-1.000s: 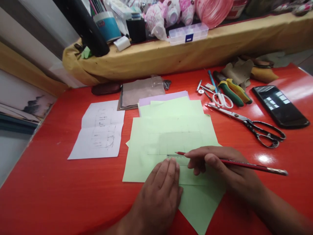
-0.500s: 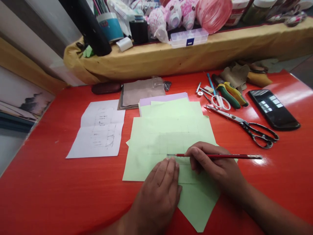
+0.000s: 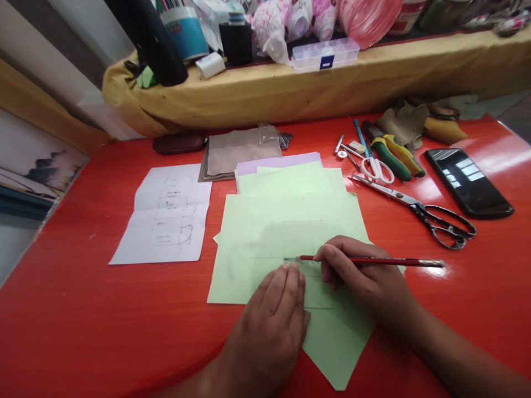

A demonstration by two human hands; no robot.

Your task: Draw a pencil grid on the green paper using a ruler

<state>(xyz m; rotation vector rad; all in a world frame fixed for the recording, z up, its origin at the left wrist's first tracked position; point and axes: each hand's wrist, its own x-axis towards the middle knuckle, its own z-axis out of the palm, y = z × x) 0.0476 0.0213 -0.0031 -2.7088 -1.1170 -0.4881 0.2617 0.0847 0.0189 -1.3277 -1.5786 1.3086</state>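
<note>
A pale green paper sheet (image 3: 240, 276) with faint pencil lines lies in front of me, over more green sheets. My left hand (image 3: 274, 320) rests flat on its lower part, fingers stretched out side by side. A thin edge shows at those fingertips, but I cannot tell what it is. In my right hand (image 3: 357, 276) is a red pencil (image 3: 390, 261), held nearly level between thumb and fingers. Its tip is just beyond my left fingertips, close to a drawn line. A pointed green paper piece (image 3: 338, 342) sticks out below, partly hidden by my hands.
A folded white sheet with a sketch (image 3: 166, 215) lies left. Large scissors (image 3: 410, 203), small white-handled scissors (image 3: 378, 169), pliers (image 3: 396, 152) and a black phone (image 3: 468, 182) lie right. Behind are brown sheets (image 3: 240, 152), a dark case (image 3: 178, 143) and a cloth-covered ledge (image 3: 249, 99).
The whole view has shifted slightly, with the table things a little higher in the picture. Both hands keep nearly the same place on the paper, the pencil still in my right hand.
</note>
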